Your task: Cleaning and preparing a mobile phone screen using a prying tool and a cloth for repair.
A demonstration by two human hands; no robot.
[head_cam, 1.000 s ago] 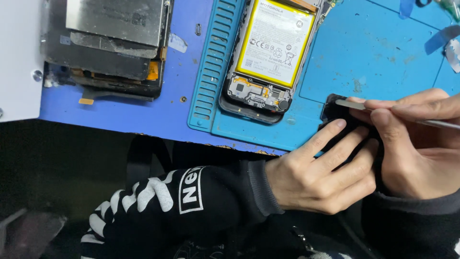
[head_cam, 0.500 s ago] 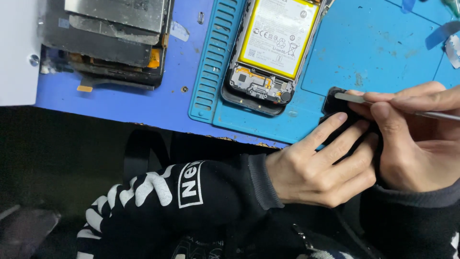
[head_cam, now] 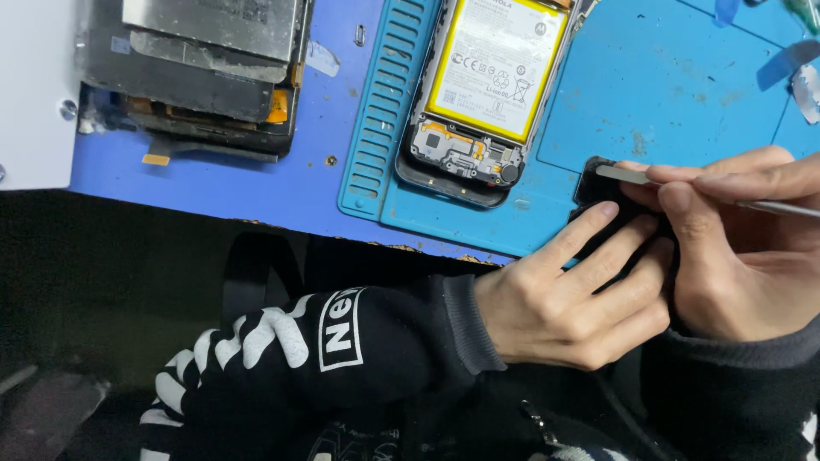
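Blue bench is running across the top, with dark space below its front edge. Far left, a white panel is sitting with a screw head showing. Next to it, a stripped phone screen assembly is lying flat, orange flex showing at its lower edge. A lighter blue ribbed mat is covering the right half of the bench. On the mat, an open phone is lying with its yellow-edged battery up and the board exposed at the near end. Right of it, well apart, a small black part is sitting at the mat's near edge. Left hand, in a black sleeve with white print, is curling narrow around the black part, fingers pressing on it from below and hiding most of it. Right hand is pinching a thin metal tool, flat tip lying on the part's top edge. Clear tape scraps are sticking to the mat at far right.
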